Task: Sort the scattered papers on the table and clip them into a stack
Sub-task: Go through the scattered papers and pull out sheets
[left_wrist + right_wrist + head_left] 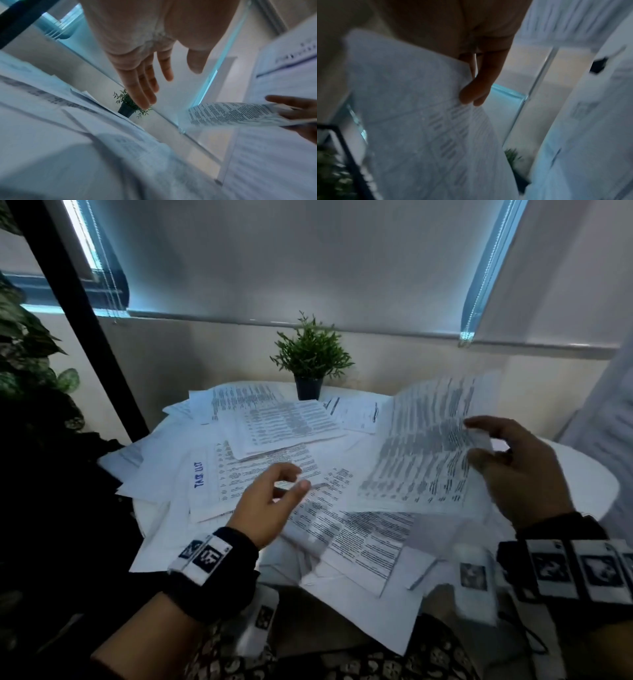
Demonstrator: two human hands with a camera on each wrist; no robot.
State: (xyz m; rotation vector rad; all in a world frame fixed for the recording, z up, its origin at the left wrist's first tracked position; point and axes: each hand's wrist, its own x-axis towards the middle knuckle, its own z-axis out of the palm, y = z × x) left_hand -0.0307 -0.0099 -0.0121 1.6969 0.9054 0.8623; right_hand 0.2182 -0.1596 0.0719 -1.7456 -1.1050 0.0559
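Note:
Printed white papers (284, 426) lie scattered and overlapping across the round white table (589, 474). My right hand (493, 450) pinches the right edge of a printed sheet (424, 446) and holds it lifted and tilted above the pile; the left wrist view shows the same sheet (231, 113) from the side, and in the right wrist view the sheet (423, 115) is blurred under my fingers (471, 94). My left hand (287, 484) hovers over the middle of the pile, fingers relaxed and holding nothing; the left wrist view shows the left hand (154, 83) with straight, spread fingers.
A small green plant in a dark pot (310, 361) stands at the table's far edge among the papers. One sheet bears blue handwriting (198, 474). Papers overhang the near edge (376, 611). A black post (85, 320) and leafy plant (30, 361) stand at left.

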